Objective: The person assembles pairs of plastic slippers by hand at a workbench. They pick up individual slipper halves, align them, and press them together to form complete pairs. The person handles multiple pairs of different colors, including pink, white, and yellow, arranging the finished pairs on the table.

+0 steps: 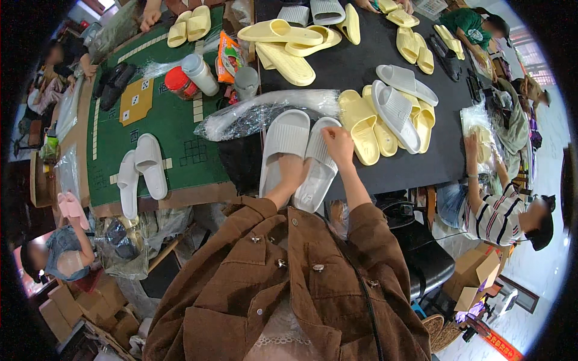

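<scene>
Just below the middle of the frame, the person's left hand [293, 170] lies flat with fingers spread on the heel end of a white slide sandal [283, 144], pressing it to the black table [355, 66]. The right hand [338, 146] sits just right of it, fingers curled over the edge of a second white slide sandal [317, 174] that lies touching the first, the pair side by side with toes toward the top of the frame. Directly above the pair lies a crumpled clear plastic bag [265, 114], stretching left to right. To the right of centre sits a heap of pale yellow slides [361, 126] with two grey-white slides [397, 102] stacked across them. More yellow slides [289, 45] lie in the upper middle. On the left, a green game mat [162, 126] carries another white pair [141, 171], and near its top edge a red-lidded jar [179, 82] stands beside a white bottle [200, 73]. At the right edge, another person in a striped shirt [490, 213] handles a bagged pair. Brown jacket sleeves [289, 277] fill the lower centre.
</scene>
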